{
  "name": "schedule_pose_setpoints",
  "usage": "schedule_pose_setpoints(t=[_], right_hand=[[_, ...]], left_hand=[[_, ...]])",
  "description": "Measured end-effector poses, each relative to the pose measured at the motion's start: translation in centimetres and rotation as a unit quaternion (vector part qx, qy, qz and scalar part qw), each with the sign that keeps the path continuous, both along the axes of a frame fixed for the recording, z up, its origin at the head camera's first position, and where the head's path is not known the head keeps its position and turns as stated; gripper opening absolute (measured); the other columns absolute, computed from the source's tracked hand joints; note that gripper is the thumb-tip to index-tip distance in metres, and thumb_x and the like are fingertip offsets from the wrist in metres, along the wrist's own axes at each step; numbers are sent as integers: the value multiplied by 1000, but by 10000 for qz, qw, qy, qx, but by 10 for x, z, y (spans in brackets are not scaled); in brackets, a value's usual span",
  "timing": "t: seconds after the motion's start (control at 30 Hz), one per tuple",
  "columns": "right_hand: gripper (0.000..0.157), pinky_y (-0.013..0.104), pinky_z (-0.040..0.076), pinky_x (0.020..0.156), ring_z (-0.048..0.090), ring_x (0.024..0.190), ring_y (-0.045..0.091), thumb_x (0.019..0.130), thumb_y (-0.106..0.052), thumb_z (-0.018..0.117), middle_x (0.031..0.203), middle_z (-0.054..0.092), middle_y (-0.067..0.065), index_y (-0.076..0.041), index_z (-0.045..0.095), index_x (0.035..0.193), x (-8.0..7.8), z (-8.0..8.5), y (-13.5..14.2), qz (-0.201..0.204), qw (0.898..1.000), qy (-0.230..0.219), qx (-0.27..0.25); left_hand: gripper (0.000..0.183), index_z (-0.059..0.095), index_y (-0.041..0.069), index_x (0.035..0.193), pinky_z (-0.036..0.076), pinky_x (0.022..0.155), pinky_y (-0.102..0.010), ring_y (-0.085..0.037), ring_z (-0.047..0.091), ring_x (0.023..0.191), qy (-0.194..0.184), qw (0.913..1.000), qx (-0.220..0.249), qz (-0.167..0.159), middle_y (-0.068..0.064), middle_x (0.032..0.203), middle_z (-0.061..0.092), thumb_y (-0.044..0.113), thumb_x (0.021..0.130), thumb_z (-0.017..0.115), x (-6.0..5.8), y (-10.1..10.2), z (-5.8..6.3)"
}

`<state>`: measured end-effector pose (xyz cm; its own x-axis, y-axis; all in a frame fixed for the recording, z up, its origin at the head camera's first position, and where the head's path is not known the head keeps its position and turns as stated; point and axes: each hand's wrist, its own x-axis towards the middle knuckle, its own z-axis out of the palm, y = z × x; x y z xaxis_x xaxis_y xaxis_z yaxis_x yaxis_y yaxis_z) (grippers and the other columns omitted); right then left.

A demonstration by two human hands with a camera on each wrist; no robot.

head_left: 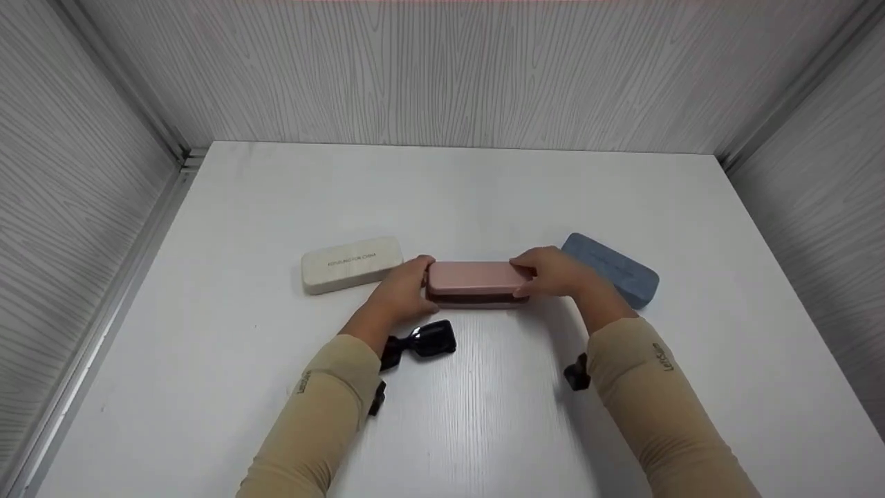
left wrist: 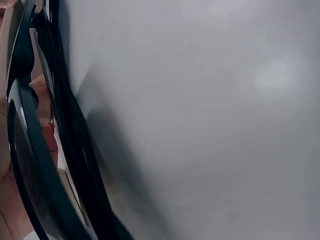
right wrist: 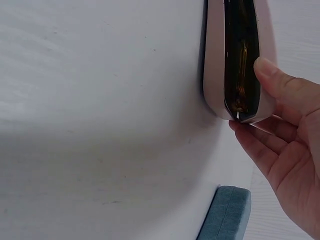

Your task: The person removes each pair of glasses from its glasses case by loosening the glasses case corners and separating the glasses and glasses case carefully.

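A pink glasses case (head_left: 477,278) lies in the middle of the table, its lid raised by a narrow gap. My left hand (head_left: 401,290) grips its left end, thumb at the front and fingers behind. At the opposite end my right hand (head_left: 553,272) holds the case, the thumb (right wrist: 268,70) on the lid's edge and the fingers at the back corner. Inside the gap, amber-brown glasses (right wrist: 242,75) show in the right wrist view. Black sunglasses (head_left: 432,339) lie just below my left wrist, and they block much of the left wrist view.
A cream glasses case (head_left: 352,263) with lettering lies left of the pink one, close to my left hand. The blue glasses case (head_left: 615,270) sits slanted behind my right wrist. Wood-grain panels (head_left: 442,76) wall the white table (head_left: 470,429) at the back and sides.
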<state>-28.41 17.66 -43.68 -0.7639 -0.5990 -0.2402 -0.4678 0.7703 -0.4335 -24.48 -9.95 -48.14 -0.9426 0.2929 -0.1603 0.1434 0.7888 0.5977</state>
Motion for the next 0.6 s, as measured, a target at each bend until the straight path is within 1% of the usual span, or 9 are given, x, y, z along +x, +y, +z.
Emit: schedule_pose_setpoints(t=[0.13,0.23,0.37,0.6], right_hand=[[59,45,36,99,44,120,32,81,-25,69,129,51,17,0,48,131,-5,3,2,-30,9998,-186,30],[59,46,35,101,42,122,33,81,-26,69,130,50,18,-1,48,131,-9,5,3,-64,9995,-311,54],[60,46,33,102,40,124,33,81,-28,68,132,48,17,-3,47,132,-13,7,4,-135,9987,-480,64],[60,48,31,103,35,127,33,84,-32,64,137,43,16,-7,45,134,-16,8,6,-408,9946,-953,-43]], left_hand=[[76,38,9,134,32,103,-31,-19,44,119,82,9999,-56,-66,-5,128,49,18,69,77,-1,0,0],[78,36,8,136,32,103,-32,-20,44,119,74,9999,-54,-75,-6,130,48,17,69,77,-1,1,1],[82,33,8,139,29,105,-32,-21,40,124,30,10000,-67,-35,-7,135,44,18,70,76,0,1,2],[85,31,8,140,26,107,-32,-21,36,128,9,10000,-39,-7,-7,138,41,18,70,77,1,1,3]])
